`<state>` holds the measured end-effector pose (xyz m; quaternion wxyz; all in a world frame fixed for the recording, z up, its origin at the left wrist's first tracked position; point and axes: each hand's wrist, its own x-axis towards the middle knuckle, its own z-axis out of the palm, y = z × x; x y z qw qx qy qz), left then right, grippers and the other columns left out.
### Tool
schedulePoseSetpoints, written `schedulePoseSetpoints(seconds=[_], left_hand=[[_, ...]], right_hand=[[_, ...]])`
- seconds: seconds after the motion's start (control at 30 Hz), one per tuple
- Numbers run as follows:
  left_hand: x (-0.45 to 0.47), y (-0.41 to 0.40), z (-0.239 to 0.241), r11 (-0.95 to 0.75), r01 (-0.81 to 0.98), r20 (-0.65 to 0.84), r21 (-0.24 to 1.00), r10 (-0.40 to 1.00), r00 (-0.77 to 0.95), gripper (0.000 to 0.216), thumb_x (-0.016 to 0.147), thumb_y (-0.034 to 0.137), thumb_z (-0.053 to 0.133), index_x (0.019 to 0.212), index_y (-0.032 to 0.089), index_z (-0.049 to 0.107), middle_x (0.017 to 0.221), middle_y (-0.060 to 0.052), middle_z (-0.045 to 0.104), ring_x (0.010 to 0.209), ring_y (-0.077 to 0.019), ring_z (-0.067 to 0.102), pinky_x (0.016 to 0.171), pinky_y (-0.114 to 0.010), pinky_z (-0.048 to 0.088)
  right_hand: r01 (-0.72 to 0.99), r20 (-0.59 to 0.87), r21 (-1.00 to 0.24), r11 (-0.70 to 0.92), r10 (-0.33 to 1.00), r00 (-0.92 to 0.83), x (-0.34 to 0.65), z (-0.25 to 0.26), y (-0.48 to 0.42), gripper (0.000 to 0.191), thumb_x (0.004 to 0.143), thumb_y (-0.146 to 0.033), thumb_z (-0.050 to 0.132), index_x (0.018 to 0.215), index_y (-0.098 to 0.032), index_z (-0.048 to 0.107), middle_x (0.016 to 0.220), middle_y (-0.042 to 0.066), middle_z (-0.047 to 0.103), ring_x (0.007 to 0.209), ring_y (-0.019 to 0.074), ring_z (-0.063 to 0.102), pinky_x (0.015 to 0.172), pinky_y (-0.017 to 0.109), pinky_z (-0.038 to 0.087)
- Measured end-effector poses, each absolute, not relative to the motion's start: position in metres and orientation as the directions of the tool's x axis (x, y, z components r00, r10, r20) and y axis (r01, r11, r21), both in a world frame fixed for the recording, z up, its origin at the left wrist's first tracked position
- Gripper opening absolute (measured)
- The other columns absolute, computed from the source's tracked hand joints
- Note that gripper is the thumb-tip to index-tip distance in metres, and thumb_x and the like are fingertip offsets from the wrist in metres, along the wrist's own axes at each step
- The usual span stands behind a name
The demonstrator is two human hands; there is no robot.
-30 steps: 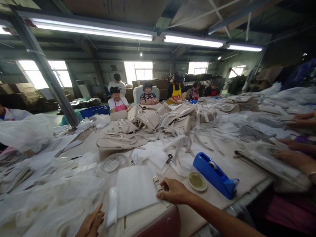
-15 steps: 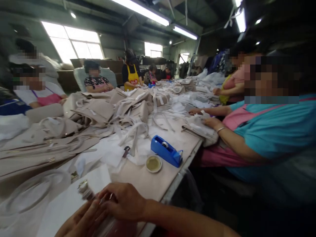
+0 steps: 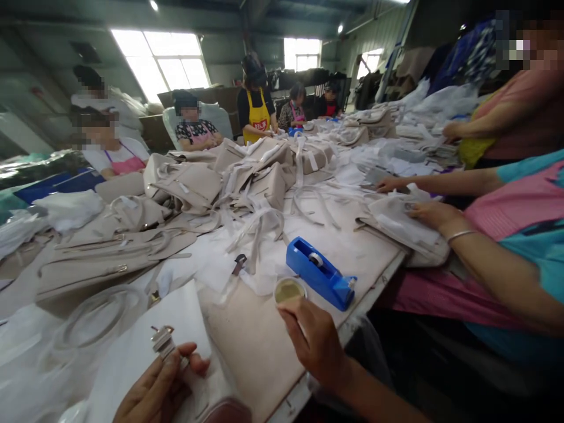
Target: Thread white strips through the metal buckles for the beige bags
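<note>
My left hand [image 3: 158, 385] is at the bottom left, its fingers pinched on a small metal buckle [image 3: 163, 341] attached to a strap, above a white sheet [image 3: 145, 346] that covers a bag. My right hand [image 3: 315, 338] is raised over the table's front edge, just below a small round dish [image 3: 288, 289] of yellowish paste; its fingers are curled and reach toward the dish, and I cannot make out anything in them. A blue tape dispenser [image 3: 319, 271] lies right of the dish.
Beige handbags [image 3: 194, 185] and loose straps [image 3: 259, 226] are piled along the long table [image 3: 247, 341]. A co-worker in teal and pink sits close on the right, hands on a wrapped bag [image 3: 403, 226]. Several other people sit around the far end.
My right hand has left the buckle and moved right toward the dish. My left hand now holds the buckle alone. The view has swung slightly left and down.
</note>
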<state>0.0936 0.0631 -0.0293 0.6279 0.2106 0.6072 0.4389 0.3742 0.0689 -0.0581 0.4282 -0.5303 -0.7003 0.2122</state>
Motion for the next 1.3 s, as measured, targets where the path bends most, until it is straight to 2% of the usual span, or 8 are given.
schedulePoseSetpoints(seconds=[0.1,0.3,0.47,0.73,0.9,1.0,1.13,1.3], left_hand=[[0.104,0.065,-0.018,0.484,-0.238,-0.524,0.842,0.838,-0.152,0.074,0.072,0.054,0.069,0.131,0.018,0.042,0.079,-0.009,0.073,0.082,-0.0239,0.069,0.071,-0.023,0.058],[0.104,0.077,-0.01,0.332,-0.34,-0.412,0.88,0.89,-0.197,0.082,0.068,0.055,0.073,0.131,0.016,0.037,0.082,-0.007,0.072,0.079,-0.0263,0.069,0.073,-0.031,0.059],[0.097,0.085,-0.008,0.26,-0.453,-0.381,0.853,0.903,-0.199,0.057,0.074,0.047,0.071,0.115,0.013,0.048,0.089,-0.01,0.071,0.082,-0.0264,0.069,0.074,-0.033,0.058],[0.103,0.085,0.005,0.223,-0.411,-0.341,0.884,0.908,-0.242,0.035,0.085,0.036,0.057,0.112,0.014,0.051,0.106,-0.013,0.065,0.092,-0.0264,0.067,0.085,-0.037,0.056],[0.106,0.081,0.011,0.149,-0.296,-0.217,0.943,0.953,-0.212,0.033,0.086,0.04,0.056,0.111,0.02,0.054,0.103,-0.006,0.063,0.099,-0.0266,0.064,0.09,-0.039,0.051],[0.105,0.082,0.008,0.154,-0.189,-0.187,0.97,0.968,-0.17,0.032,0.085,0.04,0.055,0.111,0.02,0.056,0.105,-0.007,0.064,0.097,-0.026,0.063,0.089,-0.039,0.05],[0.105,0.084,0.003,0.005,0.159,0.034,0.987,0.971,-0.236,0.024,0.087,0.036,0.051,0.107,0.024,0.057,0.104,-0.005,0.063,0.098,-0.0244,0.06,0.089,-0.041,0.047],[0.1,0.081,-0.002,-0.11,0.693,0.356,0.712,0.908,-0.222,0.024,0.09,0.03,0.047,0.111,0.028,0.057,0.114,-0.005,0.053,0.111,-0.0251,0.048,0.097,-0.047,0.039]], right_hand=[[0.692,0.371,-0.603,0.397,0.907,-0.198,0.323,-0.03,0.167,0.025,0.096,-0.027,0.036,0.111,-0.019,0.053,0.107,0.007,0.062,0.101,0.0164,0.057,0.091,0.029,0.043],[0.891,0.125,-0.325,0.318,0.948,-0.292,0.234,-0.059,0.278,0.036,0.076,-0.031,0.069,0.103,-0.01,0.058,0.104,0.015,0.063,0.099,0.0265,0.058,0.079,0.034,0.047],[0.907,0.082,-0.279,0.316,0.949,-0.305,0.23,-0.071,0.286,0.017,0.081,-0.008,0.053,0.096,-0.008,0.06,0.101,0.02,0.063,0.096,0.0261,0.059,0.08,0.036,0.043],[0.782,0.146,-0.535,0.32,0.946,-0.288,0.257,-0.029,0.254,0.015,0.086,-0.022,0.045,0.097,-0.016,0.053,0.091,0.007,0.065,0.084,0.0161,0.06,0.073,0.026,0.043],[0.059,-0.028,-0.998,-0.005,0.916,-0.4,0.257,-0.03,0.186,0.044,0.08,-0.025,0.052,0.123,-0.02,0.045,0.087,0.002,0.065,0.077,0.0142,0.06,0.067,0.024,0.044],[-0.198,-0.163,-0.935,-0.294,0.852,-0.498,0.248,-0.037,0.149,0.037,0.073,-0.021,0.056,0.111,-0.019,0.057,0.09,0.003,0.066,0.075,0.0134,0.06,0.068,0.025,0.044],[-0.287,-0.159,-0.893,-0.347,0.839,-0.521,0.242,-0.034,0.127,0.034,0.071,-0.018,0.056,0.104,-0.019,0.059,0.091,0.003,0.066,0.073,0.0131,0.06,0.067,0.025,0.045],[-0.275,-0.177,-0.877,-0.394,0.796,-0.578,0.245,-0.03,0.118,0.038,0.071,-0.016,0.054,0.108,-0.021,0.057,0.095,0.004,0.066,0.077,0.0144,0.06,0.067,0.026,0.045]])
